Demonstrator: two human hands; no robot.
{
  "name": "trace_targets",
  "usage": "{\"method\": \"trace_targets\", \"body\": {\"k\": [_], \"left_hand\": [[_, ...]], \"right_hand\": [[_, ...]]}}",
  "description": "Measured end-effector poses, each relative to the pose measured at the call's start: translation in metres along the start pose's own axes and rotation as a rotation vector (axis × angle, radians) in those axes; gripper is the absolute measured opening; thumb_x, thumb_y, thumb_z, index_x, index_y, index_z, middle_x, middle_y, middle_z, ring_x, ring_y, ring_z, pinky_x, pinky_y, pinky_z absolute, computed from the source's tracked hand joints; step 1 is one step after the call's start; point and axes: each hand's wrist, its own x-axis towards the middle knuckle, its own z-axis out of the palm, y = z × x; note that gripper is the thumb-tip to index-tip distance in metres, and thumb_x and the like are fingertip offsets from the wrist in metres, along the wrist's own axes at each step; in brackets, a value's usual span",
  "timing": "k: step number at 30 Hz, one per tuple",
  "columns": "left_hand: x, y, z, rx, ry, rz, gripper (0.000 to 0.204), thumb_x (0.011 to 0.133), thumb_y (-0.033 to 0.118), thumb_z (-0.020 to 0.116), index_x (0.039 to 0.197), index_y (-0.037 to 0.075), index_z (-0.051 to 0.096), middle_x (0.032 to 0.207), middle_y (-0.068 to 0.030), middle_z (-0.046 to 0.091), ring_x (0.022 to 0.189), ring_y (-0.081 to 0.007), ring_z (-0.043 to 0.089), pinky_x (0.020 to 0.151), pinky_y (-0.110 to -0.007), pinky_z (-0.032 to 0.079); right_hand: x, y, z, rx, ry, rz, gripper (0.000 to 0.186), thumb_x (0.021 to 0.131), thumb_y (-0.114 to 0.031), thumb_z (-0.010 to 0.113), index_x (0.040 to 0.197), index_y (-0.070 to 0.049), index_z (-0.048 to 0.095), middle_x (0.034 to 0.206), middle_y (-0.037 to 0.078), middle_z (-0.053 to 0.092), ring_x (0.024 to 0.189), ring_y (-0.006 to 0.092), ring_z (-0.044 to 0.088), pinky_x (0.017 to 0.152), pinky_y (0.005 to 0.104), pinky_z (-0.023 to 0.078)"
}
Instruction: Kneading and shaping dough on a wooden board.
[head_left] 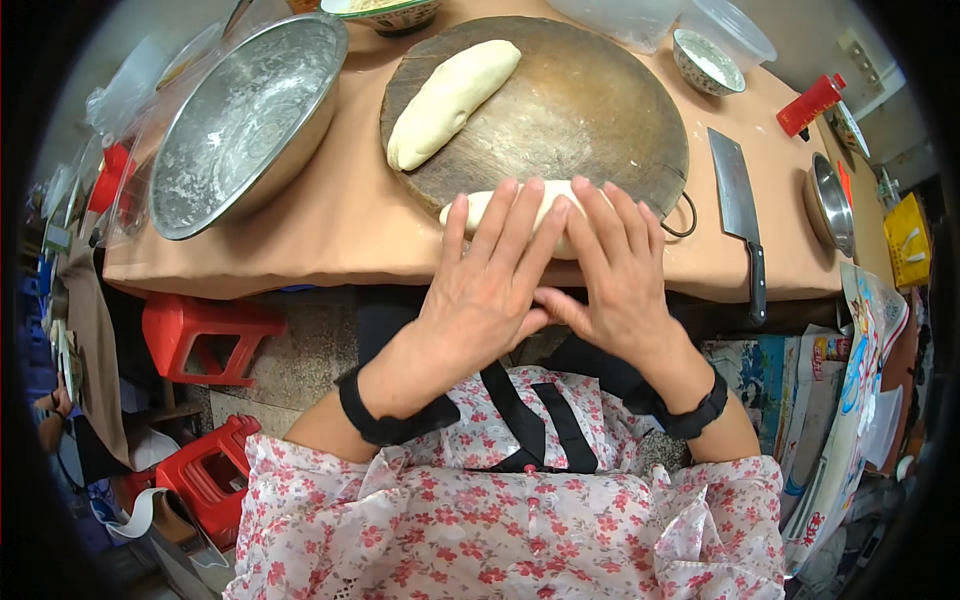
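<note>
Okay, so looking at a big metal bowl [250, 130] at the left of the surface [345, 225], streaked inside with whitish residue, plus a small patterned bowl [692, 75] with white contents beyond the round wooden board [590, 110]. Got one pale, smooth dough roll [478, 208] at the board's near edge, partly covered, and a plump dough log [455, 105] at the board's left. Seeing left hand [480, 290] and right hand [625, 290] laid palms-down across the roll, thumbs close together, with grip open on both, not wrapped around.
</note>
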Motion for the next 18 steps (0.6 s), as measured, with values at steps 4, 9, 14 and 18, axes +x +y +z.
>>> {"method": "trace_targets", "body": {"k": [4, 9, 14, 18], "left_hand": [[0.009, -0.006, 0.005, -0.019, 0.006, -0.016, 0.108, 0.063, 0.045, 0.082, 0.148, 0.001, 0.031, 0.152, -0.0204, 0.032, 0.142, -0.0367, 0.028, 0.115, -0.056, 0.015], [0.058, -0.031, 0.007, -0.062, -0.051, -0.124, 0.091, 0.069, 0.036, 0.079, 0.143, 0.003, 0.038, 0.136, -0.0192, 0.049, 0.124, -0.035, 0.048, 0.104, -0.053, 0.036], [0.083, -0.057, 0.012, -0.242, -0.125, -0.122, 0.08, 0.076, 0.032, 0.077, 0.14, 0.001, 0.042, 0.127, -0.0234, 0.057, 0.117, -0.0407, 0.053, 0.1, -0.049, 0.041], [0.073, -0.048, 0.014, -0.219, -0.068, -0.128, 0.071, 0.074, 0.023, 0.076, 0.135, 0.001, 0.048, 0.121, -0.0193, 0.06, 0.114, -0.0364, 0.055, 0.097, -0.048, 0.041]], "right_hand": [[0.011, 0.005, 0.006, 0.023, 0.014, 0.02, 0.075, 0.073, -0.045, 0.074, 0.132, -0.005, 0.051, 0.14, 0.014, 0.048, 0.126, 0.0334, 0.045, 0.104, 0.0502, 0.029], [0.056, 0.04, 0.021, 0.085, 0.021, 0.016, 0.061, 0.079, -0.043, 0.07, 0.126, -0.007, 0.056, 0.118, 0.012, 0.062, 0.111, 0.0303, 0.057, 0.095, 0.0465, 0.039], [0.079, 0.058, 0.024, 0.17, -0.168, 0.137, 0.053, 0.089, -0.054, 0.058, 0.12, -0.011, 0.063, 0.105, 0.014, 0.067, 0.106, 0.0335, 0.06, 0.091, 0.0472, 0.042], [0.069, 0.05, 0.022, 0.143, -0.156, 0.143, 0.053, 0.089, -0.055, 0.057, 0.12, -0.012, 0.063, 0.101, 0.014, 0.066, 0.101, 0.0331, 0.06, 0.086, 0.0459, 0.043]]}}
